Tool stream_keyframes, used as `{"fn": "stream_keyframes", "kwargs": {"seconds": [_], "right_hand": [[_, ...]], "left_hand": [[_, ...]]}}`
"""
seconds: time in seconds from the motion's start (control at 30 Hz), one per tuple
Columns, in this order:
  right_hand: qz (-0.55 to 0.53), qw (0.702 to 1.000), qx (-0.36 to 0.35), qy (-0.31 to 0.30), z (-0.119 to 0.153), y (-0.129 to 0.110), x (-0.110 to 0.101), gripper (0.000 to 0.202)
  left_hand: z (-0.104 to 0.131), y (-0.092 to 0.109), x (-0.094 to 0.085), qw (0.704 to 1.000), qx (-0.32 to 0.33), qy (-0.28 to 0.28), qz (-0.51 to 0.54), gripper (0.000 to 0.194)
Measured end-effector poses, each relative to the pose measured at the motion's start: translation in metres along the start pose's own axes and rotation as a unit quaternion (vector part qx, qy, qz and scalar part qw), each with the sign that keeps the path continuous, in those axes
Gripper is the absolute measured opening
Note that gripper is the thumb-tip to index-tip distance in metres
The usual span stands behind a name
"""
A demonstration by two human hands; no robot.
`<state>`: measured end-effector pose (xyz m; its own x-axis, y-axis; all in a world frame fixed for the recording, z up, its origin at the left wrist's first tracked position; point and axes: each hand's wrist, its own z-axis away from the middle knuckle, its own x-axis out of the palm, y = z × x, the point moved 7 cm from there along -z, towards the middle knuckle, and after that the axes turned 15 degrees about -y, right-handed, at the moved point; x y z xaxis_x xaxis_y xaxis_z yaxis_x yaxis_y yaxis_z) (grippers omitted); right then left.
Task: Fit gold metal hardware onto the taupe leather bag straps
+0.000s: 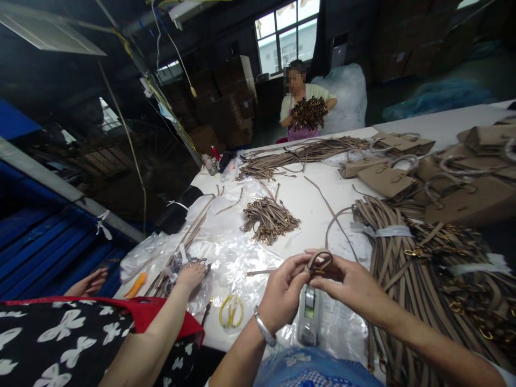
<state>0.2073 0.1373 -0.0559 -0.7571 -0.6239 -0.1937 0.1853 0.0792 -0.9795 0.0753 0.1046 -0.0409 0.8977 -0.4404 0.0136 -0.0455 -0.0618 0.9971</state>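
Between my two hands a taupe strap [321, 260] is bent into a small loop, with a bit of gold metal at its lower side. My left hand [287, 290], with a silver bangle on the wrist, pinches the loop's left side. Fingers of my right hand [347, 282] close on its right side. Just below the hands stands a small grey metal device [309, 317] with a green part. A large bundle of taupe straps [389, 269], tied with a pale band, lies right of my right hand. Farther forward sits a small pile of straps with metal clasps [269, 219].
At the left, a co-worker's hand [192, 275] rests on straps and plastic. Yellow-handled snips [231, 310] and an orange tool [136, 285] lie nearby. Taupe handbags [387, 177] are at the right. Across the white table [296, 191], a person [298, 102] holds a clasp bundle.
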Motion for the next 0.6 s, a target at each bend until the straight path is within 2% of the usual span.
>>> {"fn": "stream_keyframes", "kwargs": {"seconds": [0.07, 0.13, 0.23, 0.3, 0.37, 0.47, 0.53, 0.6], "right_hand": [[0.031, 0.999, 0.005, 0.008, 0.001, -0.003, -0.002, 0.038], [0.037, 0.999, 0.015, 0.013, 0.002, -0.006, -0.005, 0.03], [-0.013, 0.999, 0.033, -0.004, 0.002, -0.005, -0.005, 0.029], [-0.052, 0.998, 0.04, -0.02, 0.002, -0.003, -0.002, 0.03], [-0.08, 0.996, 0.032, -0.019, 0.002, -0.002, 0.0, 0.032], [-0.117, 0.993, 0.008, 0.017, 0.005, 0.001, -0.006, 0.036], [-0.15, 0.986, -0.008, 0.068, 0.008, 0.007, -0.016, 0.035], [-0.183, 0.974, -0.028, 0.129, 0.012, 0.016, -0.029, 0.033]], "left_hand": [[0.004, 0.008, -0.002, 0.991, 0.005, 0.017, -0.13, 0.033], [0.009, 0.013, -0.005, 0.974, 0.004, 0.049, -0.223, 0.033], [0.014, 0.017, -0.012, 0.956, -0.002, 0.083, -0.282, 0.021], [0.015, 0.019, -0.014, 0.95, 0.008, 0.082, -0.3, 0.013], [0.016, 0.021, -0.013, 0.945, 0.029, 0.073, -0.317, 0.013], [0.02, 0.02, -0.011, 0.926, 0.058, 0.051, -0.371, 0.022], [0.025, 0.016, -0.014, 0.911, 0.06, 0.047, -0.405, 0.025], [0.032, 0.009, -0.022, 0.904, 0.052, 0.066, -0.42, 0.025]]}}
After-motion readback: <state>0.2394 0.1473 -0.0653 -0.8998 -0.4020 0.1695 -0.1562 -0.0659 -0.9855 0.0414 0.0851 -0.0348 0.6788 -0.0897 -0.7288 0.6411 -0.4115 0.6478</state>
